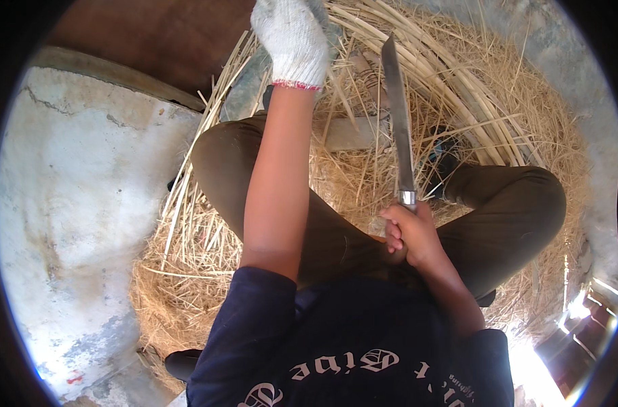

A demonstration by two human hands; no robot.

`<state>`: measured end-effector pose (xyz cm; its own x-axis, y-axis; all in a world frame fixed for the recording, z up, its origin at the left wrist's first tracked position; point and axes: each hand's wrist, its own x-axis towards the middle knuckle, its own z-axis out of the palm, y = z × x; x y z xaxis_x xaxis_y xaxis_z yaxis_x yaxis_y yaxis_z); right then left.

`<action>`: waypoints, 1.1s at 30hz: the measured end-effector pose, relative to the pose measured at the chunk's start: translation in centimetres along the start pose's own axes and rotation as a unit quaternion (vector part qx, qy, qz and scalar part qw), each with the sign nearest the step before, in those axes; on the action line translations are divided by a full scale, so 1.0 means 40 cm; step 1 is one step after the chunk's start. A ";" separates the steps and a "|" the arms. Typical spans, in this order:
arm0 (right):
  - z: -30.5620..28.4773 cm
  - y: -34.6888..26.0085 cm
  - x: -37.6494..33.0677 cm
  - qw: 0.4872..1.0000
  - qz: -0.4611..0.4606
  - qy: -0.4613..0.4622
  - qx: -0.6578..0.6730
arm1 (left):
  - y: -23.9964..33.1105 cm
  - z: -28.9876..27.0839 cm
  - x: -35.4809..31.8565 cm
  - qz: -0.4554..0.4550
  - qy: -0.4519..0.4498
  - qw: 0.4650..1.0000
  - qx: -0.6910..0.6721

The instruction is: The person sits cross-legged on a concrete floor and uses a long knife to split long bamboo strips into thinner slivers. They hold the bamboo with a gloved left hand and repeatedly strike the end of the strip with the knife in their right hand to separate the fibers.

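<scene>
Right hand (407, 234) clamped on the handle of a long knife (398, 115), blade pointing away, gloved left hand (292, 41) closed among pale cane strips (417, 61), straw-like shavings (186, 292) underneath

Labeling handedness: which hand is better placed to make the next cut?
Right, probably. The bare right hand grips the long steel knife, blade over the pale cane strips; the white-gloved left hand reaches among them.
</scene>
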<state>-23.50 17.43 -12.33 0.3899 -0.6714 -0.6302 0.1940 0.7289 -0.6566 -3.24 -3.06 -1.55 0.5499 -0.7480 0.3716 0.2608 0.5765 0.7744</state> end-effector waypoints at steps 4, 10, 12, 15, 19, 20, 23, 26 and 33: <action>-0.013 -0.027 0.005 0.991 0.090 -0.089 0.047 | -0.009 0.016 0.000 0.016 0.028 0.999 0.034; 0.014 -0.019 -0.025 0.997 -0.076 0.015 0.014 | -0.003 -0.016 0.009 0.018 0.025 0.999 0.017; 0.035 0.007 -0.024 0.996 -0.079 0.028 0.035 | -0.026 0.002 0.015 0.086 0.042 0.994 0.051; 0.022 0.011 0.004 0.999 0.026 -0.032 -0.008 | -0.022 0.009 0.005 0.086 0.063 0.992 0.067; 0.032 0.014 0.001 1.000 0.011 0.002 -0.018 | -0.022 -0.048 0.014 0.019 0.032 0.999 -0.006; 0.034 0.010 -0.003 1.000 -0.007 0.020 -0.012 | -0.021 -0.048 0.013 0.046 0.030 0.998 0.014; 0.037 0.023 -0.005 0.991 -0.120 0.059 -0.031 | -0.021 -0.040 0.013 0.102 0.038 0.993 0.051; 0.036 0.045 0.032 0.981 -0.179 0.070 -0.038 | -0.024 -0.016 0.008 0.103 0.060 0.992 0.045; 0.020 0.062 0.115 0.997 -0.032 0.052 -0.055 | -0.027 -0.033 0.013 0.073 0.112 0.991 0.023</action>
<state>-20.50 16.25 -16.51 0.2828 -0.7304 -0.6218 0.1139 0.6692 -0.7343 -2.17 -3.63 -2.86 0.7430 -0.5628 0.3622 0.1321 0.6538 0.7451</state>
